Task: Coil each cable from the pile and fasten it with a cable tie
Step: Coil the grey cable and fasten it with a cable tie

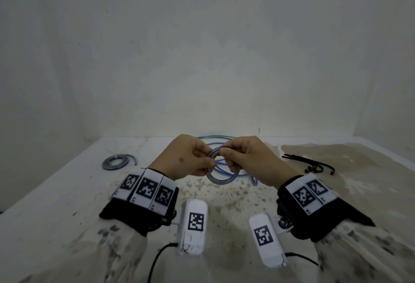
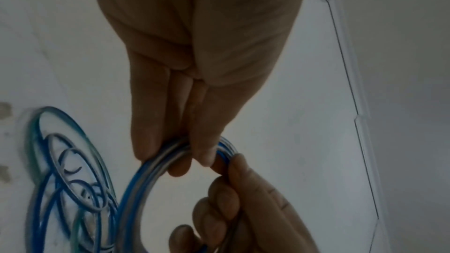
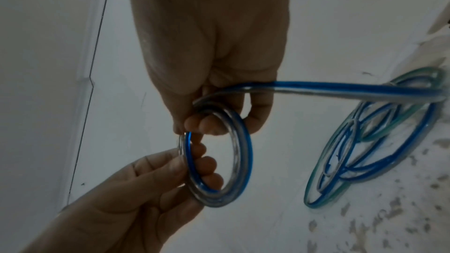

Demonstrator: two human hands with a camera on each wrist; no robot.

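Blue-and-clear cable coil (image 3: 239,153) pinched between right hand (image 3: 209,45) and left hand (image 3: 136,195), loose pile (image 3: 380,141) beside.

Dim flat light, soft head view, wrist views dark, blurred, bent at edges

My left hand (image 1: 187,158) and right hand (image 1: 249,159) meet raised at centre, fingers curled, apparently both pinching the coil (image 1: 221,180).

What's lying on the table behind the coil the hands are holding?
Behind the coil lies the pile of loose blue and green cables. The hands and coil cover its middle, so how many cables remain can't be seen.
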